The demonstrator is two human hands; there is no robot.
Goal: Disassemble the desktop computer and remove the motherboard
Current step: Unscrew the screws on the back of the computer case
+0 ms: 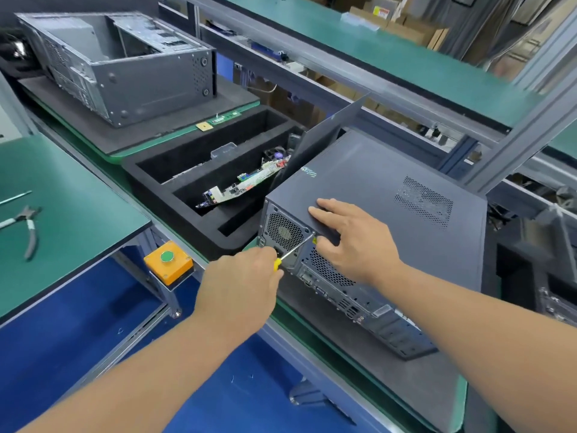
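Observation:
A dark grey desktop computer case lies on its side on a dark mat, its rear panel with fan grilles and ports facing me. My left hand grips a yellow-handled screwdriver, whose tip touches the upper rear edge of the case near the power supply grille. My right hand lies on the side panel with fingers straight, and the thumb presses at the rear edge beside the screwdriver tip. The motherboard inside this case is hidden.
A black foam tray left of the case holds a removed circuit board and a detached panel. An emptied metal chassis stands at the back left. Pliers lie on the green bench. An orange button box sits below.

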